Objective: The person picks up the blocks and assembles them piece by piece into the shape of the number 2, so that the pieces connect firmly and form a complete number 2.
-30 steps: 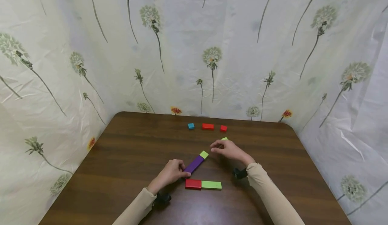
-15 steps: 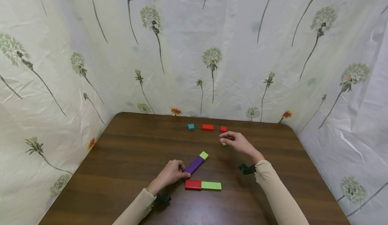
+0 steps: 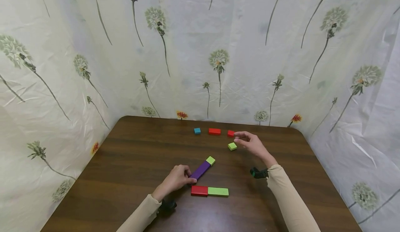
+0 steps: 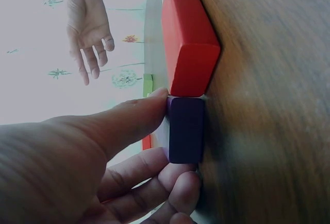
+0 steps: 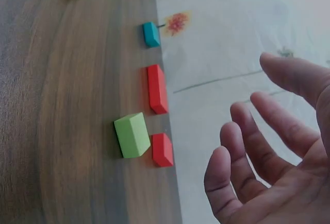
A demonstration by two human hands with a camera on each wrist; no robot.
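Note:
My left hand [image 3: 175,180] pinches the near end of a long purple block [image 3: 200,170] between thumb and fingers. A light green block [image 3: 210,160] meets the purple block's far end. In the left wrist view, a corner of the purple block [image 4: 186,130] lies right by a larger red block [image 4: 188,38]. From the head view, that red block [image 3: 199,190] joins a light green bar [image 3: 218,191] end to end. My right hand [image 3: 253,144] is held above the table with fingers loosely bent and nothing in them. Nearest to it are a small green block [image 3: 232,146] and a small red block [image 3: 231,133].
Along the back of the brown wooden table [image 3: 150,148] lie a small blue block [image 3: 197,131] and a red rectangular block [image 3: 214,131]. A flower-printed white curtain [image 3: 187,51] surrounds the back and sides.
My right hand has moved away from the purple block, rightward and toward the back, past the small green block, which now shows fully. My left hand has stayed still on the purple block.

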